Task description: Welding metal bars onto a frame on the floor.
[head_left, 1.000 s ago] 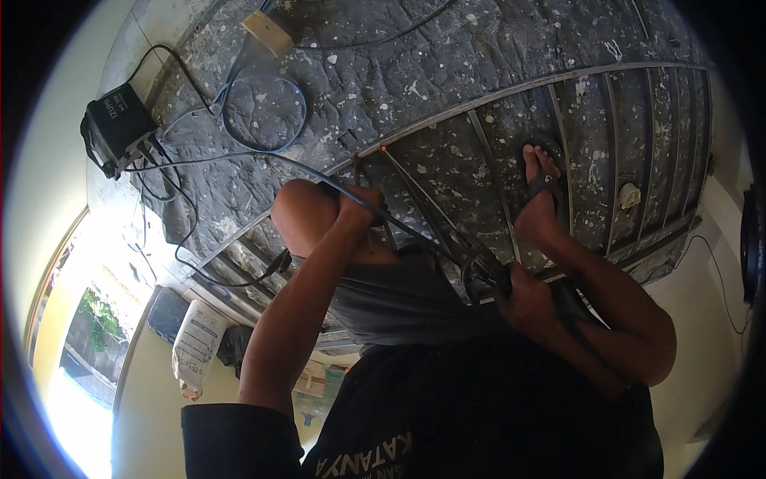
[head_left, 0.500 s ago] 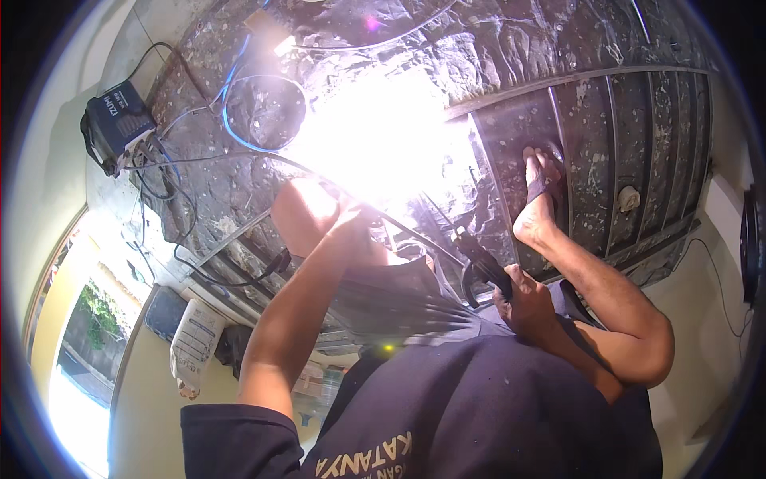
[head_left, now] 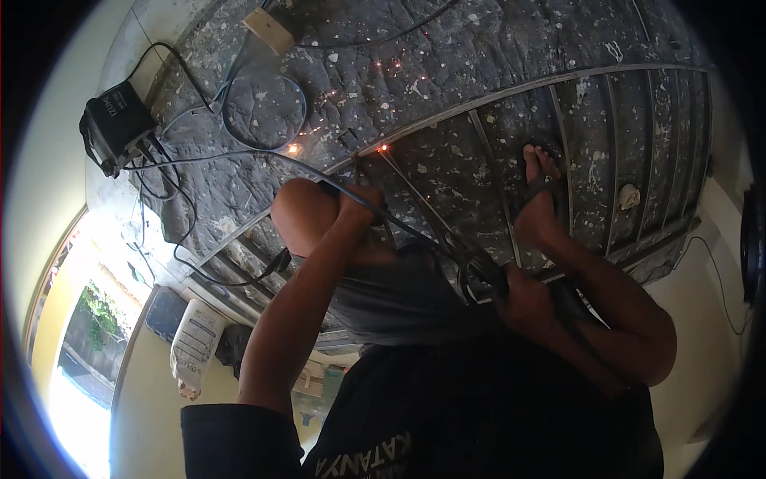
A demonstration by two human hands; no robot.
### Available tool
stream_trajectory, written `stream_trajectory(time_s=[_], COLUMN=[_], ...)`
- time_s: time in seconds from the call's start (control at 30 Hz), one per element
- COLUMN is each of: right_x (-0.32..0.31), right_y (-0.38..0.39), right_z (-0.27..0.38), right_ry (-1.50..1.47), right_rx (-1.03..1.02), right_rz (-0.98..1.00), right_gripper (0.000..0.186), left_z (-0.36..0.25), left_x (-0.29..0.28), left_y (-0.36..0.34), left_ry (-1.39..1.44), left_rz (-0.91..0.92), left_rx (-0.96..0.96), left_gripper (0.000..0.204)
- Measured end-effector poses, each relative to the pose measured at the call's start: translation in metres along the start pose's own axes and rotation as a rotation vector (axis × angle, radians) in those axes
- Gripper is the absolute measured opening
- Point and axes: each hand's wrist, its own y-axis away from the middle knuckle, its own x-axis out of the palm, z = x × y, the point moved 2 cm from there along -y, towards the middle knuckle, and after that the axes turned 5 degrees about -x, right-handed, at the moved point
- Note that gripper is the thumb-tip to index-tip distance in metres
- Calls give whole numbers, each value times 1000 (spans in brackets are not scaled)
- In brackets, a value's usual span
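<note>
dark grey, paint-spattered sheeting (head_left: 343,96) lies wrinkled across the area, pale wall (head_left: 694,319) at right, bright doorway (head_left: 88,399) lower left. head view: long dark metal frame (head_left: 574,75) with parallel slats (head_left: 613,160) lies on the sheeting. right hand (head_left: 527,299) clenched round a black welding electrode holder (head_left: 483,267), low, just ahead of the black shirt (head_left: 495,407). thin straight metal rod (head_left: 421,191) runs from the holder to the frame's upper rail, small orange glow (head_left: 384,148) at its far end. orange sparks (head_left: 294,148) scattered over the sheeting past the rail. left hand (head_left: 363,206) curled beside the bare left knee (head_left: 299,214); cannot tell what, if anything, its fingers grip. thick dark cable (head_left: 311,170) crosses in front of that hand toward the holder. right foot (head_left: 533,211) in dark sandal between two slats. black boxy welding machine (head_left: 120,128) upper left, cables at its front. thin bluish cable loop (head_left: 305,108) right of it, light brown rectangular block (head_left: 269,32) above the loop. white printed bag (head_left: 197,343) lower left.
</note>
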Motion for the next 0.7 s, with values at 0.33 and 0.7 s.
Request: stream_trajectory(time_s=[0.33,0.7], right_x=[-4,-3], right_y=[-5,-5], right_z=[5,4], right_ry=[-16,-8], right_rx=[1,-68], right_rz=[-15,-72], right_gripper=[37,32], left_z=[3,-1], left_x=[8,5], left_y=[-4,4], left_ry=[-20,-43], left_rz=[-146,-84], left_rx=[39,32], left_gripper=[27,26])
